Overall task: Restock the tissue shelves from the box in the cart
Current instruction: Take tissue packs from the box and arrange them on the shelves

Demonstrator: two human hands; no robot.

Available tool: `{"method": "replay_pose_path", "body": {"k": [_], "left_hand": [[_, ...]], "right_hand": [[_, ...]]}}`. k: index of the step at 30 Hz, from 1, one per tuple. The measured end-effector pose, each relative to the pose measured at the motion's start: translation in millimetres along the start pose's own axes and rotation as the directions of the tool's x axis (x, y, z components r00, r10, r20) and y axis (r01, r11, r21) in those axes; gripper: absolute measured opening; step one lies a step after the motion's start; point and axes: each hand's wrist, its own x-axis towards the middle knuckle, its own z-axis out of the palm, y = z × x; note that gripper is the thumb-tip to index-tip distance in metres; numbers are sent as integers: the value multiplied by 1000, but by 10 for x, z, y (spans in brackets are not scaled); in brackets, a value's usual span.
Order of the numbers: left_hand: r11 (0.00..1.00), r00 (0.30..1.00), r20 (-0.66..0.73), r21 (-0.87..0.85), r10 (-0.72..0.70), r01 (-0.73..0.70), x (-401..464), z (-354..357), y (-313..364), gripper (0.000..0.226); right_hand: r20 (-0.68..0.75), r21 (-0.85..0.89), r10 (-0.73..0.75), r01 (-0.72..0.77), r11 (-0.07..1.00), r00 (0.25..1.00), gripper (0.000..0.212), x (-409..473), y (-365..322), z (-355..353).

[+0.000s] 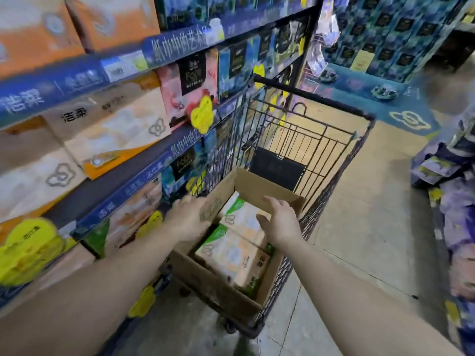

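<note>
An open cardboard box (218, 291) sits in the near end of a black wire cart (331, 181). Inside lie orange-and-green tissue packs (231, 255), one nearer and one farther (244, 214). My left hand (187, 217) hangs over the box's left wall, fingers spread and relaxed, holding nothing. My right hand (280, 222) hovers over the packs on the right side, fingers loosely extended, also empty. The tissue shelves (108, 140) stand to the left, filled with orange-and-beige tissue cases and dark blue packs.
Yellow price tags (203, 114) jut from the blue shelf edges toward the cart. A purple-wrapped stack (455, 201) stands at the right. A display of blue boxes (390, 29) lines the far wall. Bare concrete floor (367, 227) runs right of the cart.
</note>
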Motion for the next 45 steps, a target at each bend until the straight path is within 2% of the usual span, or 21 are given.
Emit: {"method": "replay_pose_path", "body": {"k": [8, 15, 27, 34, 39, 41, 43, 45], "left_hand": [[951, 969, 75, -184, -237, 247, 812, 409, 274, 68], [869, 911, 133, -276, -389, 411, 1058, 588, 233, 64], [787, 865, 242, -360, -440, 501, 1551, 1077, 140, 64], [570, 743, 406, -477, -532, 669, 1907, 1441, 106, 72], [439, 690, 454, -543, -564, 716, 2185, 1663, 28, 71], [385, 664, 455, -564, -593, 730, 2270, 1804, 32, 70], [408, 647, 415, -530, -640, 743, 2362, 1931, 51, 69], [336, 628, 457, -569, -630, 751, 2475, 2039, 80, 71]], "right_hand": [[203, -43, -81, 92, 995, 976, 51, 1224, 413, 164], [381, -158, -123, 196, 968, 916, 51, 1829, 322, 385], [481, -249, -91, 235, 939, 872, 57, 2384, 537, 948], [613, -223, -144, 345, 912, 777, 57, 2993, 798, 1361], [682, -166, -221, 442, 882, 697, 64, 3422, 911, 1692], [727, -159, -184, 424, 892, 662, 67, 3530, 955, 1830], [738, -160, -166, 410, 898, 653, 69, 3617, 973, 1962], [733, -134, -177, 394, 909, 656, 73, 3675, 991, 2082]]}}
